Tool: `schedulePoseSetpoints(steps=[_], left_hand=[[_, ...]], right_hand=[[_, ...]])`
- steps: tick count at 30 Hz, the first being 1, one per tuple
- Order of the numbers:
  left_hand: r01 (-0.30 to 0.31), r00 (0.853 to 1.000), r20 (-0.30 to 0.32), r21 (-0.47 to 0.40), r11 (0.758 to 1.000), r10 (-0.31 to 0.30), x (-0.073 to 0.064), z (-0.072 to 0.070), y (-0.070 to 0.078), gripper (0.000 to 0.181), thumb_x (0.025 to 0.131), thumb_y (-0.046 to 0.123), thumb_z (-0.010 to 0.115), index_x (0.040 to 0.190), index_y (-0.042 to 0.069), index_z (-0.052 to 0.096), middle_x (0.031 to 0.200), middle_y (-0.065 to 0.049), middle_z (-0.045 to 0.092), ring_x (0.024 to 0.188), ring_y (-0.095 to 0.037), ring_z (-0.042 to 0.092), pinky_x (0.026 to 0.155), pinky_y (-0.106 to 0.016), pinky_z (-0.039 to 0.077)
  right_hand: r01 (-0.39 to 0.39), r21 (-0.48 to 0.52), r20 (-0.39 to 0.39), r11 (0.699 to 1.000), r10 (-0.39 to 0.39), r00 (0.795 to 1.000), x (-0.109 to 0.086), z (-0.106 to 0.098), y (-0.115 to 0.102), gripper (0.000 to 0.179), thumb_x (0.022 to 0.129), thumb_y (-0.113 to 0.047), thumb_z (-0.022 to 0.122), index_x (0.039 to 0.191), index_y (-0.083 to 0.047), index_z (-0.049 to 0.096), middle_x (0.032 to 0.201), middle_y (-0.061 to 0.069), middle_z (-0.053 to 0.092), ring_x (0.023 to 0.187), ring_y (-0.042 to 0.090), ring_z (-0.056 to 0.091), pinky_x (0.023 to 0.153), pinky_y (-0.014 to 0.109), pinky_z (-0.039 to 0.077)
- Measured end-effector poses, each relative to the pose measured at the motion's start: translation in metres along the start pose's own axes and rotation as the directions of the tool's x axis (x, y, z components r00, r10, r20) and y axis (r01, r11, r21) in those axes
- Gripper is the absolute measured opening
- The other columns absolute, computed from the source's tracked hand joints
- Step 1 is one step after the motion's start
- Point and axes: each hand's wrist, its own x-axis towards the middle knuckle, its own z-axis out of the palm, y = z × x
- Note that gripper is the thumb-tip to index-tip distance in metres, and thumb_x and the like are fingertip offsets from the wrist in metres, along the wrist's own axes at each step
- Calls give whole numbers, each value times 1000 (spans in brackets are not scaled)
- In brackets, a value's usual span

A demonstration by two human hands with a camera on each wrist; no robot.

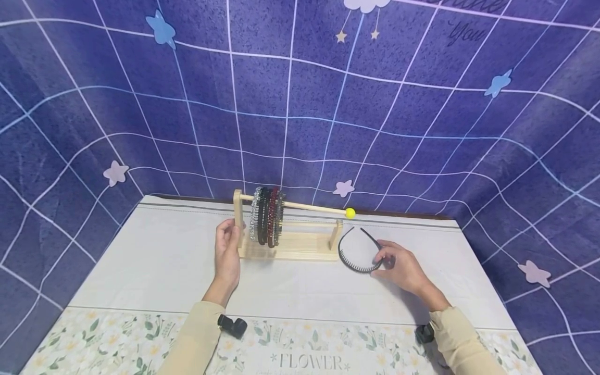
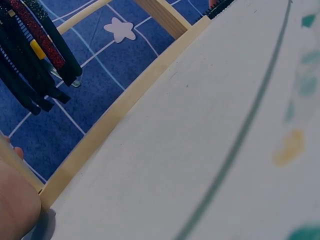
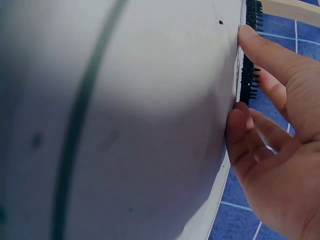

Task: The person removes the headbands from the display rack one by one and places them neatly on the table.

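A pale wooden stand [image 1: 300, 249] sits on the white table, with my left hand [image 1: 227, 255] gripping its left upright [image 1: 238, 211]. Its upper rod [image 1: 314, 208] ends in a yellow ball [image 1: 350, 213] and slants out past the right upright. Several headbands hang on that rod near the left: a silver one [image 1: 253, 216], black ones [image 1: 262, 219], a dark red one [image 1: 271, 219] and a dark spiky one. To the right of the stand, my right hand [image 1: 400, 268] pinches a black toothed headband [image 1: 358, 270] by its right side. In the right wrist view its teeth [image 3: 255, 80] show between thumb and fingers.
A lower rod [image 1: 309, 224] runs to the short right upright [image 1: 336, 235]. The white tabletop [image 1: 290, 291] meets a flower-print cloth [image 1: 150, 333] at the front. Blue grid-patterned fabric [image 1: 262, 135] stands behind and at both sides.
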Motion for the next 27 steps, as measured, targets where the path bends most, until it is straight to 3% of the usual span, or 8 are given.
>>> schedulePoseSetpoints(steps=[6, 18, 27], left_hand=[[-13, 1000, -9, -9, 1000, 13, 0, 0, -1, 28, 120, 35, 45, 146, 24, 47, 167, -15, 47, 156, -25, 46, 135, -37, 29], [-28, 999, -16, -21, 999, 28, 1, 0, -1, 27, 120, 33, 47, 145, 23, 48, 165, -17, 49, 153, -23, 49, 134, -35, 31], [-21, 1000, 2, -5, 1000, 21, 1, -3, -2, 30, 120, 36, 47, 147, 23, 47, 164, -17, 49, 156, -26, 45, 136, -38, 27]], right_hand=[[4, 12, 5, 1000, -4, 1000, -1, 1, 2, 39, 70, -7, 105, 97, -18, 78, 150, 24, 65, 102, 24, 69, 94, 47, 58], [28, 55, -32, 998, -26, 999, -2, -2, 1, 48, 69, -9, 107, 107, -13, 77, 145, 28, 65, 98, 29, 70, 91, 50, 60], [-88, 153, -91, 984, 103, 991, 0, -4, -7, 42, 81, -12, 102, 113, -5, 76, 143, 24, 65, 97, 30, 72, 82, 34, 62]])
